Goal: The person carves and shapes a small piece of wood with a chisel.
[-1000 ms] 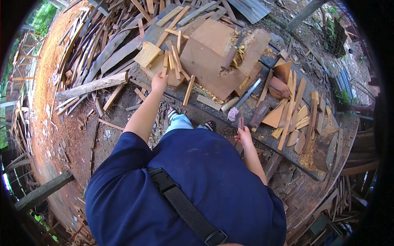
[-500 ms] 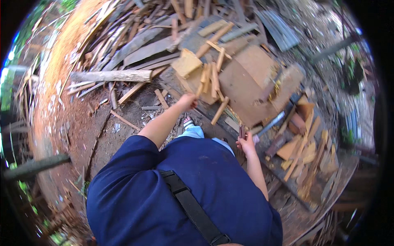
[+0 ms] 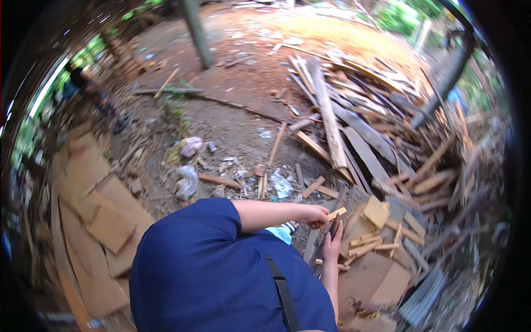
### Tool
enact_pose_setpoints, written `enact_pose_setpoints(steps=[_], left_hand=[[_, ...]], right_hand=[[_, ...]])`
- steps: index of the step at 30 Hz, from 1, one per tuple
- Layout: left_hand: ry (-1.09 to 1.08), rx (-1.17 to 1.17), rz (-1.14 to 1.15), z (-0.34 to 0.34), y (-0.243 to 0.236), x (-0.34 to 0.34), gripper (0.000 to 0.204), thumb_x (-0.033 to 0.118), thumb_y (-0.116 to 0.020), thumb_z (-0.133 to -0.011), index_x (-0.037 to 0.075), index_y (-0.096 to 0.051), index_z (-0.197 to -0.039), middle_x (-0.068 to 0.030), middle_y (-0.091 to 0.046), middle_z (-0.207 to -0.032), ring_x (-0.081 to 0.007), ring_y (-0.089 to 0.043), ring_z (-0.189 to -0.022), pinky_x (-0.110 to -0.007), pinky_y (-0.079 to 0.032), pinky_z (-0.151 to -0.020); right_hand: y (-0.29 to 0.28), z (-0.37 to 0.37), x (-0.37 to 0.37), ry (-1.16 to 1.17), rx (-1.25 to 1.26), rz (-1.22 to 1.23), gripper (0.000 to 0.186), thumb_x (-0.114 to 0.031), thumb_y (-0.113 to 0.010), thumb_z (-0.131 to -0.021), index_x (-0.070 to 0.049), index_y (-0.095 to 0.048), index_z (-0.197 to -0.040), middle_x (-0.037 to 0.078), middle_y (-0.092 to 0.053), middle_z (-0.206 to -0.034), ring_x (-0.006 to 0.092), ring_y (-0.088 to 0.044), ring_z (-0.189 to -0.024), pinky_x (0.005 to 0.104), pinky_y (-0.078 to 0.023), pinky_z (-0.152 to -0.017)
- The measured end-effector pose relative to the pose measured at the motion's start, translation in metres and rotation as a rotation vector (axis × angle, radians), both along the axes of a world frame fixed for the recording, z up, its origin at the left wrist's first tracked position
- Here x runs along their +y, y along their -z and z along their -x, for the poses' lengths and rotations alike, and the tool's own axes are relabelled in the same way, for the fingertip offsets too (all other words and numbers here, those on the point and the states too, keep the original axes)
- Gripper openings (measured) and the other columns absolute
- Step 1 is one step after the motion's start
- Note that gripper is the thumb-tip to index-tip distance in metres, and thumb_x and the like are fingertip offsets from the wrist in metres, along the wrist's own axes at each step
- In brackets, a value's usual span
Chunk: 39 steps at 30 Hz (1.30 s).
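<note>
My left hand [image 3: 315, 216] is closed on a short pale wooden stick [image 3: 338, 213], one end of which sticks out past the fingers. Close beside it, my right hand [image 3: 332, 242] grips a narrow dark brown object [image 3: 334, 225]. Blur hides what kind of object it is. The two hands nearly meet over the edge of a low work surface. Several more cut wooden sticks [image 3: 366, 247] lie on that surface to the right, near a square yellowish wood block [image 3: 376, 211].
Long planks and scrap boards [image 3: 362, 127] are heaped beyond my hands. At left lie flat brown sheets [image 3: 110, 221]. A grey post [image 3: 196, 33] rises from the littered dirt floor, where a clear plastic bag [image 3: 187, 182] lies. Far left, a person [image 3: 94, 91] is partly visible.
My view has swung to the left. My hands, apart before, have come close together. My left hand, over by the stick pile before, now has a stick in front of the right hand.
</note>
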<state>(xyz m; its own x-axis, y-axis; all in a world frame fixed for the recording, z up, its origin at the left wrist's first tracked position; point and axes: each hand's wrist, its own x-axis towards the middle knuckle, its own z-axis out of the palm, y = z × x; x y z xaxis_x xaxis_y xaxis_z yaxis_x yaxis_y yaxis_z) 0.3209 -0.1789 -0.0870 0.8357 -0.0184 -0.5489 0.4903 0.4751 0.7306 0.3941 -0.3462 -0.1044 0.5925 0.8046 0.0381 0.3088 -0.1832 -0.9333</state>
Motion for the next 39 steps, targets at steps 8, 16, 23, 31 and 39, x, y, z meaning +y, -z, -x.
enact_pose_setpoints(steps=[8, 16, 23, 31, 39], left_hand=[[-0.367, -0.122, -0.016, 0.137, -0.047, -0.004, 0.040, 0.008, -0.049, -0.075, 0.013, -0.045, -0.114, 0.0005, -0.043, -0.053, -0.0080, -0.044, -0.042, -0.022, -0.033, -0.039], [-0.745, -0.322, 0.044, 0.227, -0.049, 0.003, 0.046, 0.010, -0.054, -0.077, 0.010, -0.040, -0.121, 0.0027, -0.047, -0.066, -0.0051, -0.048, -0.052, -0.020, -0.037, -0.047], [-0.782, -0.612, 0.196, 0.245, -0.080, 0.037, 0.052, 0.012, -0.052, -0.080, 0.008, -0.033, -0.128, 0.0036, -0.041, -0.059, -0.0054, -0.046, -0.050, -0.020, -0.036, -0.047], [-0.866, -0.556, 0.058, 0.291, -0.107, 0.061, 0.042, 0.019, -0.059, -0.078, 0.007, -0.041, -0.113, 0.0029, -0.045, -0.063, -0.0041, -0.042, -0.046, -0.020, -0.032, -0.043], [-0.934, -0.635, 0.071, 0.308, -0.121, 0.057, 0.070, 0.015, -0.059, -0.076, 0.006, -0.021, -0.135, 0.0021, -0.042, -0.058, -0.0050, -0.042, -0.046, -0.019, -0.034, -0.044]], right_hand=[[-0.028, 0.071, 0.063, -0.588, 0.188, -0.219, 0.059, 0.007, -0.037, -0.081, -0.002, -0.017, -0.136, 0.018, -0.031, -0.136, 0.0240, -0.036, -0.123, 0.0309, -0.029, -0.099], [-0.087, 0.138, 0.115, -0.952, 0.118, -0.060, 0.053, 0.007, -0.036, -0.084, 0.000, -0.020, -0.135, 0.017, -0.030, -0.137, 0.0238, -0.034, -0.124, 0.0313, -0.027, -0.100], [-0.079, 0.147, 0.195, -0.798, 0.238, -0.221, 0.047, 0.003, -0.032, -0.087, 0.002, -0.022, -0.133, 0.016, -0.032, -0.136, 0.0240, -0.032, -0.125, 0.0324, -0.025, -0.102], [-0.126, 0.205, 0.206, -1.008, -0.081, -0.335, 0.043, -0.003, -0.033, -0.090, -0.001, -0.024, -0.133, 0.018, -0.043, -0.127, 0.0248, -0.044, -0.116, 0.0331, -0.035, -0.094], [-0.147, 0.219, 0.219, -0.974, -0.088, -0.149, 0.042, -0.008, -0.039, -0.090, -0.001, -0.031, -0.130, 0.019, -0.043, -0.128, 0.0254, -0.040, -0.120, 0.0307, -0.031, -0.097]])
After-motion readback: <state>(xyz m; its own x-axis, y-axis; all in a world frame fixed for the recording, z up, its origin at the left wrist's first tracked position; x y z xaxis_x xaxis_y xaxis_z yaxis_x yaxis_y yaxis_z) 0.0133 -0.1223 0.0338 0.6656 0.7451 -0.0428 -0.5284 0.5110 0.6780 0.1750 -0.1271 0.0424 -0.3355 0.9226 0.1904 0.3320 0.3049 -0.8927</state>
